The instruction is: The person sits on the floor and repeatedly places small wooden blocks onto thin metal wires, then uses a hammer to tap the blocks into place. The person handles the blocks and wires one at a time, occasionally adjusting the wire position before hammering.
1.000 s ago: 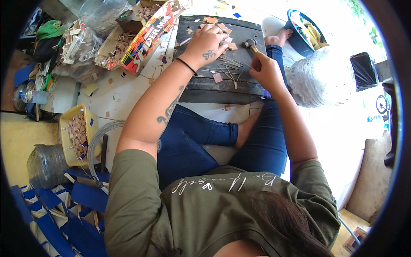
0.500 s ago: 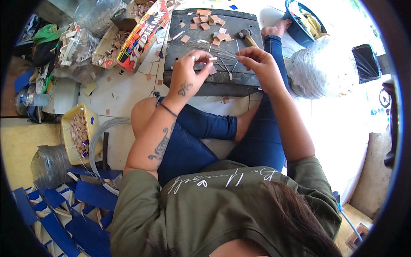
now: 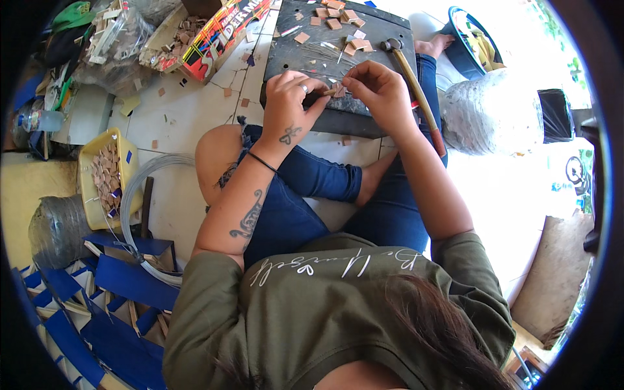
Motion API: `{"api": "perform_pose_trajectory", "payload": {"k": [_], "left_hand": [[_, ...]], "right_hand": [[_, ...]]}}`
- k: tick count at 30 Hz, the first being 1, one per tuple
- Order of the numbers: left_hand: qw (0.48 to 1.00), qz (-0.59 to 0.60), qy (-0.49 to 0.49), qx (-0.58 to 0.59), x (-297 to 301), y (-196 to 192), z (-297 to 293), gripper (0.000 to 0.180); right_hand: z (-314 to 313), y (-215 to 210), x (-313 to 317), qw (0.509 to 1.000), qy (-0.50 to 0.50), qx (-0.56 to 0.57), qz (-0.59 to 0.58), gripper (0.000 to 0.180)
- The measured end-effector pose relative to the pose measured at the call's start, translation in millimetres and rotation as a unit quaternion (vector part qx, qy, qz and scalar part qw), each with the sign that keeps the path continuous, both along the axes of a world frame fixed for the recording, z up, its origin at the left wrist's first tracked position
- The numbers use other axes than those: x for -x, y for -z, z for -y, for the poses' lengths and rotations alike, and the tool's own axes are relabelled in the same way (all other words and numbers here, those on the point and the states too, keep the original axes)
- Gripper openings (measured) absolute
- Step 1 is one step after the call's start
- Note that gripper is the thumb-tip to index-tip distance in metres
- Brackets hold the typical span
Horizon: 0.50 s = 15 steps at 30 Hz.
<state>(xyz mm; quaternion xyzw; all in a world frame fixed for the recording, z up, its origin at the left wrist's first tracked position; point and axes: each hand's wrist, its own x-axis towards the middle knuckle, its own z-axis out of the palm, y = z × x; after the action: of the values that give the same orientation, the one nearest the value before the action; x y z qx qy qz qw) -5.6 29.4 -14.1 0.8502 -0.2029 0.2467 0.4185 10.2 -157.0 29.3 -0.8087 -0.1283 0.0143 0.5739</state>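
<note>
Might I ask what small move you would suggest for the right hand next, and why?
I'd probably ease the right hand slightly closer to the small wooden piece: the left hand appears to pinch it, and the right fingertips are close by, while the hammer is in neither grip. Whatever the right fingers hold is too small to tell.

Over the near side of the black tabletop [image 3: 279, 55], the left hand [image 3: 290, 101] and right hand [image 3: 385, 97] leave only a narrow gap between their fingertips, and beyond them thin metal wires [image 3: 323, 51] and small wooden squares [image 3: 335, 24] clutter the middle. The hammer [image 3: 412, 79], slanting past the right wrist toward the leg, obstructs a low approach from the right; a mostly bare strip along the tabletop's left side gives passage from the tiled floor [image 3: 201, 107].
</note>
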Motion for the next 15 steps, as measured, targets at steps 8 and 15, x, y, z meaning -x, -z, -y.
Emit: {"api": "perform_pose_trajectory", "payload": {"k": [8, 15], "left_hand": [[1.0, -0.002, 0.003, 0.006, -3.4, 2.6, -2.0, 0.012], [1.0, -0.001, 0.007, 0.006, -2.4, 2.2, -1.7, 0.01]], "right_hand": [[-8.2, -3.4, 0.3, 0.991, 0.004, 0.074, 0.107, 0.013], [-12.6, -6.5, 1.8, 0.988, 0.005, 0.104, 0.116, 0.013]]}}
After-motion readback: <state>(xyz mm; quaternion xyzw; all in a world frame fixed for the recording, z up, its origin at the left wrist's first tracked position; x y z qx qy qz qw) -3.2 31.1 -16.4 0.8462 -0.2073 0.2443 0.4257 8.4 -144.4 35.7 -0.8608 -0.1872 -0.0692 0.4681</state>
